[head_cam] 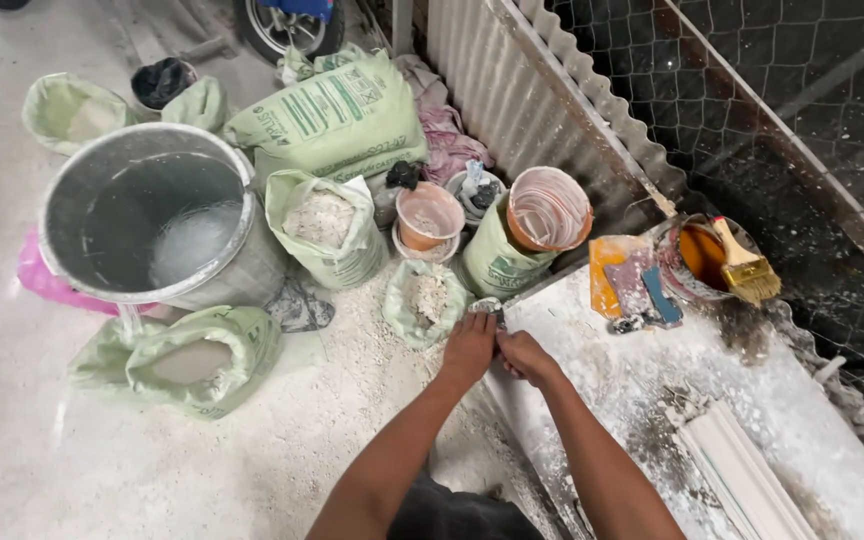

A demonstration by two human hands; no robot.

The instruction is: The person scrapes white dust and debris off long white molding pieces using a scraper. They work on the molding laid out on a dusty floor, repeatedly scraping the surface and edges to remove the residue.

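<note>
Your left hand (469,347) and right hand (522,355) both pinch a small metal scraper (486,306), steadying it at the white-dusted desk (812,420) edge.

**A plaster workshop on a dusty floor**

I work in a rough plaster workshop: open sacks of white powder (323,222), a big metal bucket (157,215), a brush (745,266) on a paint tin, powder-caked surface (652,380), corrugated sheeting (522,90) behind.

Metal bucket (157,215), paintbrush (747,268), 2 orange cups (430,216), green sacks (330,110).
</note>
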